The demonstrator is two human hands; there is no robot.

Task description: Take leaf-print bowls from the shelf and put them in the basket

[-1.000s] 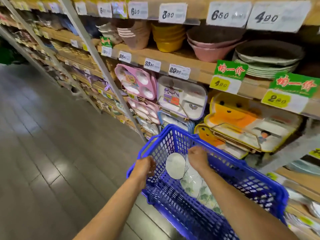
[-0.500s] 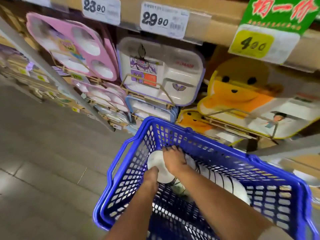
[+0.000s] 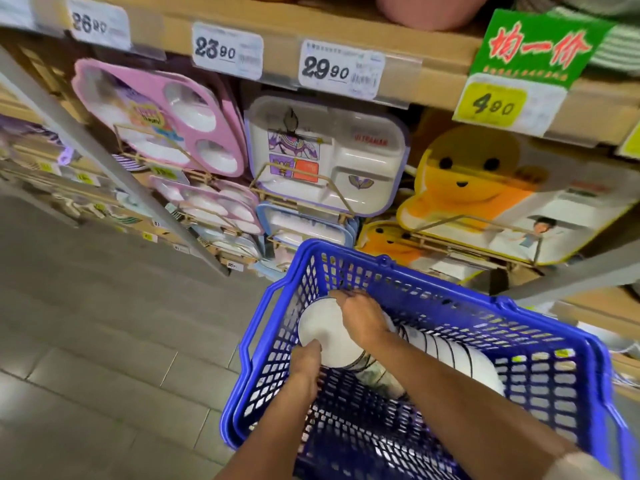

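While clasping the end bowl in left hand and right hand, fingers curled, risks chipping it on the stacked bowls if dropped into the basket

Pink divided tray, white tray, yellow bear-faced tray — all propped upright, price tags above.

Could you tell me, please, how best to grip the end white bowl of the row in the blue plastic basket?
Grip the end white bowl by its rim, fingers on opposite edges, coming from above through the top of the blue plastic basket. It stands on edge, round face outward, with the row of bowls against its back.
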